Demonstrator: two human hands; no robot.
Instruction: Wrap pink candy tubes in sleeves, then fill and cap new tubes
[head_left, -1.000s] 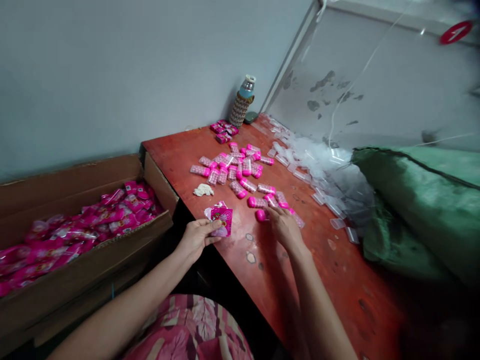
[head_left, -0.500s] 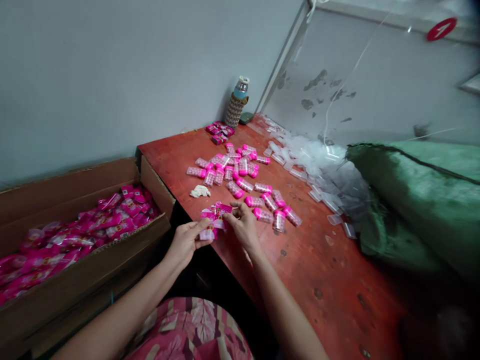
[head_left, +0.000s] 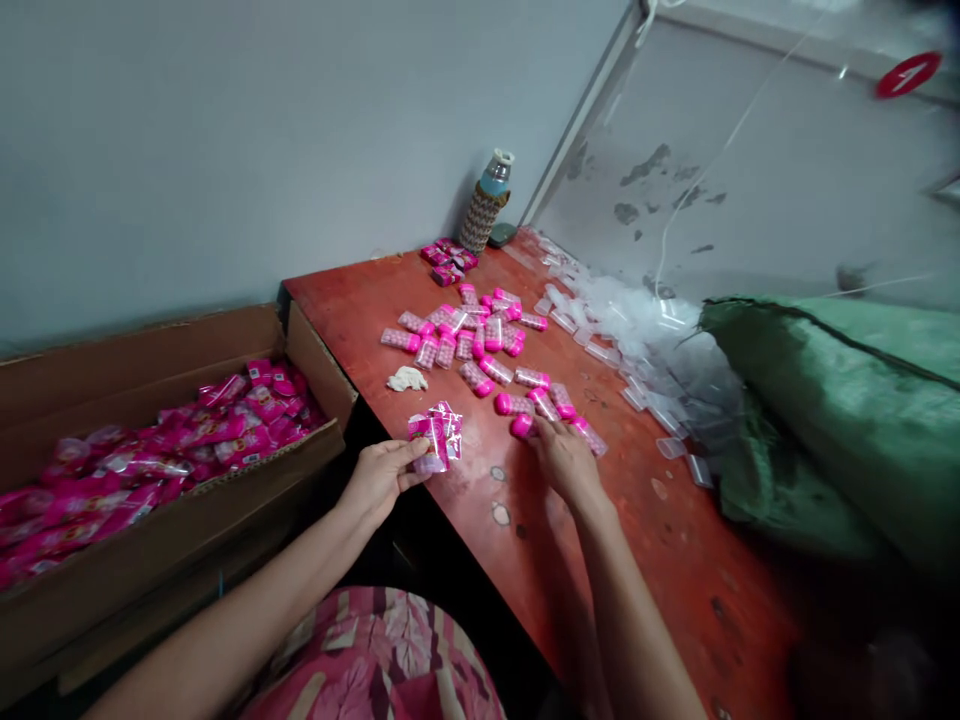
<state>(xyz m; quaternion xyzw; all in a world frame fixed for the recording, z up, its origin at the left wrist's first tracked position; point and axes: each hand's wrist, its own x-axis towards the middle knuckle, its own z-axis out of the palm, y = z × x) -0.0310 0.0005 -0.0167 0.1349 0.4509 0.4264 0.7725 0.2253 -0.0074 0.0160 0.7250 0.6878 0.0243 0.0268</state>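
Between thumb and fingers, my left hand [head_left: 386, 472] pinches a small bunch of shiny pink printed plastic wrappers [head_left: 436, 440] over the table's near edge. My right hand [head_left: 568, 458] is at the near end of a group of small clear bottles with pink caps, filled with pinkish beads or pellets. Its fingers are closed around one bottle, mostly hidden by the hand; a pink cap [head_left: 523, 427] shows just left of the fingertips. Another pink-capped bottle [head_left: 590, 437] lies right beside the hand. More bottles [head_left: 493, 332] lie scattered farther back.
An open cardboard box [head_left: 319, 450] of filled pink packets [head_left: 225, 425] stands left of the red table [head_left: 337, 300]. A crumpled white lump [head_left: 407, 379], a flask in a knitted sleeve [head_left: 481, 215] and pink packs [head_left: 448, 262] lie on it. Clear plastic pieces [head_left: 637, 350] and a green sack [head_left: 840, 400] are right.
My right hand has left the wrappers and moved right to the bottles. My left hand still holds the wrappers. The view has shifted slightly.
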